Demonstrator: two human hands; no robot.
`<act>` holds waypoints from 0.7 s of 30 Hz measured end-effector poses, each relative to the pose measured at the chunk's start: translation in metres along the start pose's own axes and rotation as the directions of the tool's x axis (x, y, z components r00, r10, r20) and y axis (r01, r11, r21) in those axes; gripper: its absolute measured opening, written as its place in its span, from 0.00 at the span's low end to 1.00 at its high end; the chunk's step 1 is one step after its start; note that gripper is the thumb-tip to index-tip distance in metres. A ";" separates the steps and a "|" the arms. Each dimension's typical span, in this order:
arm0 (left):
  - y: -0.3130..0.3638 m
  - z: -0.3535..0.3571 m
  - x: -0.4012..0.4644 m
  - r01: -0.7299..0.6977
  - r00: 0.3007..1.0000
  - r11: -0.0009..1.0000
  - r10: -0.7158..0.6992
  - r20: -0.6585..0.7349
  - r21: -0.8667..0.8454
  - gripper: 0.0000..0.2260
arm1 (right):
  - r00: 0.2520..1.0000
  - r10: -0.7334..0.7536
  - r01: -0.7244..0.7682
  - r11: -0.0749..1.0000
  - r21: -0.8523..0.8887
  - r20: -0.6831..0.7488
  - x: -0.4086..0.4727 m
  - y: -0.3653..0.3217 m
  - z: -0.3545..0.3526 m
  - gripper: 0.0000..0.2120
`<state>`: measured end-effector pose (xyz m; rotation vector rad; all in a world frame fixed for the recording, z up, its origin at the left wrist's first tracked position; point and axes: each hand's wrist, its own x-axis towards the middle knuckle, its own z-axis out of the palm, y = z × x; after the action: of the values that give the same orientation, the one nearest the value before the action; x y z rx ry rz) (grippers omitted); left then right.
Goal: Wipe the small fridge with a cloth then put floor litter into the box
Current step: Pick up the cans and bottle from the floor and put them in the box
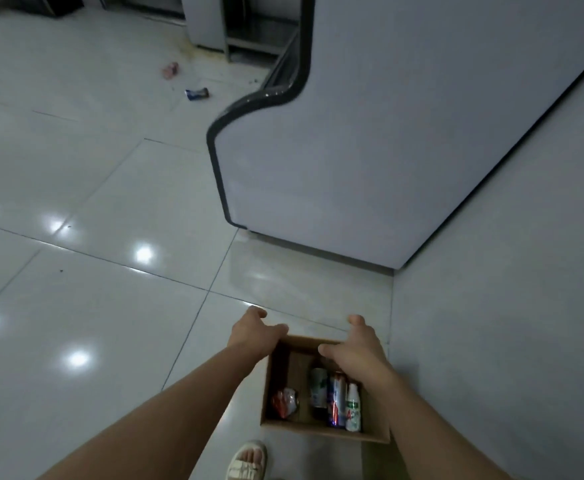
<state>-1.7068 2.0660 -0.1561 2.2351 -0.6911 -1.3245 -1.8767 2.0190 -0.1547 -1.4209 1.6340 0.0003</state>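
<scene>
We look down at an open brown cardboard box (321,432) on the glossy white tiled floor (86,278), close to a grey wall (512,306) and just in front of the curved side panel of a grey, black-edged cabinet (370,140). Our left hand (252,332) curls over the box's far left corner; our right hand (358,351) reaches over its far rim, fingers loosely bent, though we cannot tell how firmly either one grips.

Inside lie a crushed red can (284,403), a dark can (319,393), a red-and-blue can (337,400) and a small white bottle with a green label (352,407). The load looks light; the thin cardboard may flex, so holding opposite walls seems safest.

Far off, a pink scrap (170,69) and a blue wrapper (197,93) lie on the tiles, too blurred to identify. A sandalled foot (247,460) is cut off below. No cloth is in view.
</scene>
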 end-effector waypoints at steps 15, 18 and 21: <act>0.045 -0.235 -0.129 -0.152 0.965 0.949 0.082 -0.250 -0.275 0.27 | 0.920 -0.391 0.384 0.902 -0.198 0.007 -0.142 -0.244 -0.006 0.39; 0.037 -0.292 -0.128 -0.185 0.952 0.935 0.094 -0.292 -0.301 0.27 | 0.896 -0.445 0.436 0.874 -0.214 0.008 -0.149 -0.294 0.014 0.40; 0.024 -0.354 -0.120 -0.205 0.942 0.926 0.098 -0.322 -0.317 0.27 | 0.881 -0.474 0.464 0.861 -0.209 0.003 -0.152 -0.345 0.043 0.40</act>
<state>-1.4457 2.1660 0.0933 1.9893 -0.4674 -0.9182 -1.6001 2.0465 0.1042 -1.9660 1.3121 -0.1529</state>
